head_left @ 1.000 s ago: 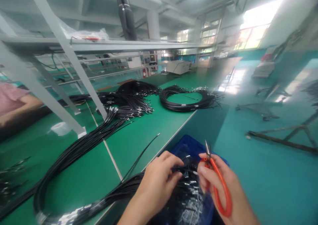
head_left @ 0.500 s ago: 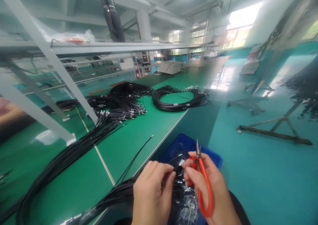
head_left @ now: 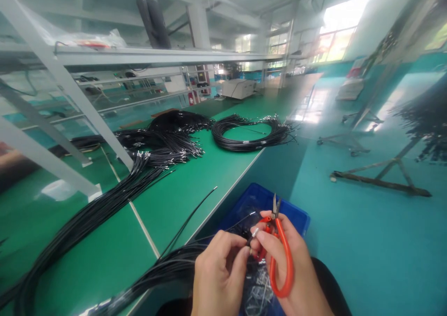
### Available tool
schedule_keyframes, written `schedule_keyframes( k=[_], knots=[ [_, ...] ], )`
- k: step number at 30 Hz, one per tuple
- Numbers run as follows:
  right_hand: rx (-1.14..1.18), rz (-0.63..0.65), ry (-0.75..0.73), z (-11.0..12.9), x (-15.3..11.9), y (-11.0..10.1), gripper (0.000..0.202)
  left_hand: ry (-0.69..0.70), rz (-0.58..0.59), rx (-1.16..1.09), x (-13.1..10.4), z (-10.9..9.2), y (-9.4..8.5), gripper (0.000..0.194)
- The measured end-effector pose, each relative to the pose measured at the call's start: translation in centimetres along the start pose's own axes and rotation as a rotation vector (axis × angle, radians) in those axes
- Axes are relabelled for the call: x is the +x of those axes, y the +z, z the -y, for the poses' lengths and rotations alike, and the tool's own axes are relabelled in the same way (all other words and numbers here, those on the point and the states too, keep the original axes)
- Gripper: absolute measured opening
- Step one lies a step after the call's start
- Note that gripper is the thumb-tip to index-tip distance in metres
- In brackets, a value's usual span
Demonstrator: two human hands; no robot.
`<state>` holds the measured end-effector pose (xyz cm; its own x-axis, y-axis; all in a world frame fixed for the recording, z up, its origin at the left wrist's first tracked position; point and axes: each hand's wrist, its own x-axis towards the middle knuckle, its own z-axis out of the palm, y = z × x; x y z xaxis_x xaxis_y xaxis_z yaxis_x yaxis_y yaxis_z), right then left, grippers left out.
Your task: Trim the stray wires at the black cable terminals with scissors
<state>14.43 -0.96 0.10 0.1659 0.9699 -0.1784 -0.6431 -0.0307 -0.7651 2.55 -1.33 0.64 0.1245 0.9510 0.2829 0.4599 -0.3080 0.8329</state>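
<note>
Pinching, the left hand (head_left: 218, 276): thumb and forefinger nearly together, a black cable (head_left: 249, 241) held near its end, above a blue bin (head_left: 296, 214). Right hand (head_left: 298, 253), just beside it: thumb and forefinger closed at the cable's silver tip (head_left: 255, 232); remaining fingers curled about one pair of red-handled cutters (head_left: 289, 265), blades pointing up and slightly parted. In the bin, below the hands: loose clear scraps (head_left: 259, 290), exact kind too small to tell. On the green tabletop (head_left: 181, 202), left of the bin: one thick bundle of black cables (head_left: 87, 218), curving round towards the left hand. Farther along the same surface: one heap of black cables (head_left: 178, 120); to its right, one coil (head_left: 237, 144), lying near the edge. Near the shelf post (head_left: 104, 125), at left: one white roll (head_left: 57, 190), blurred.
</note>
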Motion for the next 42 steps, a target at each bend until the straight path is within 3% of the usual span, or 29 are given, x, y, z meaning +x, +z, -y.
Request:
schedule_keyframes(
  k=[6,10,14,17,25,28,30,33,35,38,42],
  knots=[
    [-0.03,0.026,0.074,-0.4,-0.3,0.6,0.037,-0.056,0.089,-0.288,0.4,-0.4,-0.1,0.01],
    [-0.097,0.035,0.074,-0.9,-0.2,1.0,0.039,-0.115,0.048,-0.426,1.3,-0.8,-0.6,0.011],
    [-0.015,0.12,0.075,-1.1,-0.1,1.1,0.035,-0.226,0.176,-0.773,1.7,-0.2,-1.3,0.014],
    [0.053,0.166,0.102,-0.9,-0.3,1.1,0.029,-0.273,0.156,-0.864,1.6,0.0,-1.5,0.012],
    [0.082,0.171,0.157,-0.6,-0.6,1.4,0.019,-0.217,0.179,-0.803,1.7,0.5,-1.7,0.013],
    [0.101,0.148,0.153,-0.6,-0.4,1.4,0.019,-0.138,0.029,-0.456,1.7,0.7,-2.3,0.006],
    [0.111,0.135,0.156,-0.5,-0.4,1.5,0.019,0.03,-0.074,-0.125,1.5,0.5,-2.7,0.011],
    [0.12,0.114,0.182,-0.3,-0.5,1.9,0.02,0.264,-0.091,0.245,1.2,0.3,-2.9,0.022],
    [0.127,0.109,0.18,-0.2,-0.6,2.1,0.021,0.283,-0.125,0.338,1.2,0.4,-2.9,0.021],
    [0.12,0.13,0.162,-0.1,-0.6,2.2,0.022,0.141,-0.123,0.179,1.1,0.6,-2.9,0.018],
    [0.072,0.135,0.153,-0.2,-0.4,2.1,0.022,-0.1,0.109,-0.297,0.9,0.5,-2.4,0.008]
  ],
)
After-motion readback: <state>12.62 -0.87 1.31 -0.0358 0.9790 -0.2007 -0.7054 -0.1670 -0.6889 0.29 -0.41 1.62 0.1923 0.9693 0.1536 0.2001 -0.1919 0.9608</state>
